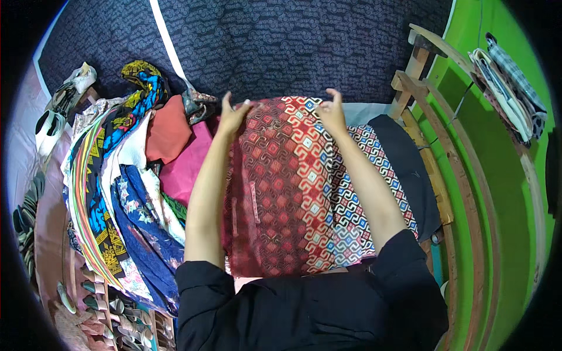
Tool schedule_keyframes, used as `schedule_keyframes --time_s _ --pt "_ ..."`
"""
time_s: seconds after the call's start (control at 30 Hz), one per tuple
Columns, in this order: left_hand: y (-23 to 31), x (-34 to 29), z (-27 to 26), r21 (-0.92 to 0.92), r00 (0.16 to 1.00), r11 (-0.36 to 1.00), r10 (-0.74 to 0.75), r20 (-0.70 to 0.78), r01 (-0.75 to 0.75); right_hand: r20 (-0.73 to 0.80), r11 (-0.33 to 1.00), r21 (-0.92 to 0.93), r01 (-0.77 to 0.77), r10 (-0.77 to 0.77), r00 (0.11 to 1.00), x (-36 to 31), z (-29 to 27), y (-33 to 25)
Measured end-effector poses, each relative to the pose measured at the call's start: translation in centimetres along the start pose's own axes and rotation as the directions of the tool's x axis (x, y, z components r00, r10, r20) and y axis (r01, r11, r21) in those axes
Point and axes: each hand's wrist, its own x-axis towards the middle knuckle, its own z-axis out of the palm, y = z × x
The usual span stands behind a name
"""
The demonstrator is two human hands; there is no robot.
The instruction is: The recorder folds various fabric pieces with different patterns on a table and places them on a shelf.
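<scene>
A patterned cloth [272,193] in dark red lies spread in front of me. Its right part turns into red, cream, black and blue interlocking shapes. At its far left corner is my left hand [233,115], thumb and forefinger spread apart, the thumb against the edge. My right hand [332,115] is at the far edge, further right, with its thumb beside the cloth and forefinger raised apart. The other fingers of both hands are mostly hidden. Beneath and right of this cloth shows a white, blue and red patterned fabric [374,158].
A heap of mixed clothes [134,169] lies close on the left. Black fabric [404,169] sits at the right, beside curved-looking wooden rails [462,169]. Folded cloths [506,88] hang on the far right rail. Rows of shoes [126,319] stand low on the left. A dark patterned curtain [281,47] hangs behind.
</scene>
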Motion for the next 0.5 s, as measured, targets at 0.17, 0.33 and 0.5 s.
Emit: schedule_keyframes --time_s 0.17,0.33,0.5 --pt "-8.4 -1.4 1.1 -0.080 0.940 0.950 -0.282 0.193 0.301 0.183 0.818 -0.203 -0.539 0.572 0.799 -5.4 0.2 7.0" --pt "-14.2 2.6 -4.1 0.346 0.975 0.922 -0.208 0.073 0.171 0.320 0.780 -0.515 -0.355 0.559 0.765 -5.6 1.1 6.2" --pt "-12.3 2.9 -1.1 0.595 0.980 0.800 0.172 -0.100 -0.079 -0.088 0.864 -0.418 -0.282 0.270 0.959 -4.3 0.8 8.4"
